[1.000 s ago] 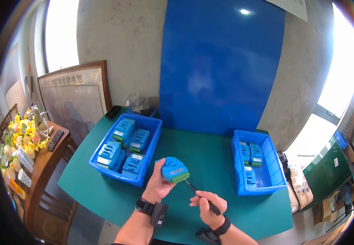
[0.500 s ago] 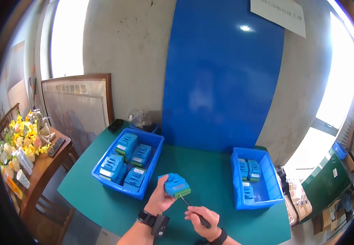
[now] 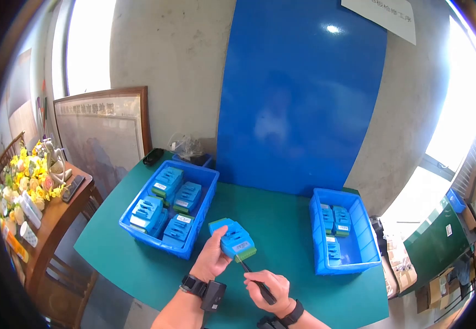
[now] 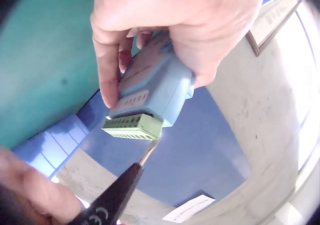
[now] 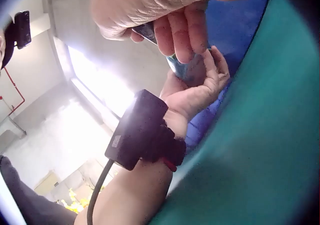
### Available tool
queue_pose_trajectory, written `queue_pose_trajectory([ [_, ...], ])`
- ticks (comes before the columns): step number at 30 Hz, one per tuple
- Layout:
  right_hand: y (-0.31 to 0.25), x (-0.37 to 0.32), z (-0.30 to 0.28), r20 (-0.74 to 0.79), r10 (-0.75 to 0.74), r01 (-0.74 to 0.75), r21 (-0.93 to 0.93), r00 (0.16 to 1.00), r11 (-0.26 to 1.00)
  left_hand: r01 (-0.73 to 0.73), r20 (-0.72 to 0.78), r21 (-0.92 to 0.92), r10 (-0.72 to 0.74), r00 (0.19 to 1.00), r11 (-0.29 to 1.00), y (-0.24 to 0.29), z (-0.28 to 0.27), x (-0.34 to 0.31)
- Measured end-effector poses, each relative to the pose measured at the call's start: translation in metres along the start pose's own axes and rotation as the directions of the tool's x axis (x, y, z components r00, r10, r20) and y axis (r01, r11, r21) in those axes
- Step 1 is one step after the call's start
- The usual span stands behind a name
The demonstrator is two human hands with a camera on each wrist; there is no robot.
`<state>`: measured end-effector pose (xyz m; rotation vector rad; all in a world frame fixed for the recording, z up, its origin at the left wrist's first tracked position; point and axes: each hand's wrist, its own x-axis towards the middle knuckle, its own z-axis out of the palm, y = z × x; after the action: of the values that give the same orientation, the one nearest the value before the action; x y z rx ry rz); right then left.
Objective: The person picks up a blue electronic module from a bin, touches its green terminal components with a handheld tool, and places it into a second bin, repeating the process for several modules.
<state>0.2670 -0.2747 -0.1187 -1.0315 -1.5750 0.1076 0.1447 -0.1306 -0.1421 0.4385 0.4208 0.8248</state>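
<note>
In the head view my left hand (image 3: 213, 255) grips a blue plastic module (image 3: 231, 237) over the table, thumb on its top. A pale label and a green terminal block (image 4: 132, 127) with a row of openings show at its near end in the left wrist view. My right hand (image 3: 269, 289) holds a black tool with a slim metal tip (image 4: 110, 197). The tip is right at the corner of the green block. From the right wrist view, my right fingers (image 5: 180, 32) curl near the module, which they partly hide.
On the green table (image 3: 282, 219) a blue bin (image 3: 209, 200) with several blue modules stands at left. Another blue bin (image 3: 367, 241) with a few modules stands at right. A blue panel (image 3: 304, 93) rises behind. Flowers (image 3: 29, 170) are on a wooden side table.
The head view shifted down and then partly back up. The module is tipped a little more toward the tool, whose tip moved from beneath the green block's edge to its near corner.
</note>
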Motion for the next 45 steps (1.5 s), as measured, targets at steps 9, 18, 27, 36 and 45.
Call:
queue_pose_trajectory([
  [9,0.005,0.008,-0.007,-0.277,-0.024,-0.05,-0.257,0.96,0.965,-0.101,0.094,0.098,0.092,0.991,0.99,0.004,0.018,-0.012],
  [18,0.01,-0.007,-0.002,-0.47,0.131,-0.101,0.09,0.873,0.991,-0.313,0.27,0.406,0.215,0.939,0.859,-0.001,0.022,-0.014],
  [27,0.013,-0.001,-0.011,-0.375,0.084,-0.142,-0.131,0.923,0.981,-0.215,0.174,0.294,0.169,0.97,0.931,-0.001,0.022,-0.017],
  [36,0.013,-0.003,-0.008,-0.308,0.027,-0.072,-0.133,0.951,0.989,-0.212,0.133,0.332,0.177,0.975,0.919,-0.001,0.033,-0.025],
  [45,0.006,0.003,-0.003,-0.132,-0.035,0.018,-0.127,0.991,0.992,-0.382,0.221,0.415,0.316,0.923,0.826,-0.007,0.022,-0.017],
])
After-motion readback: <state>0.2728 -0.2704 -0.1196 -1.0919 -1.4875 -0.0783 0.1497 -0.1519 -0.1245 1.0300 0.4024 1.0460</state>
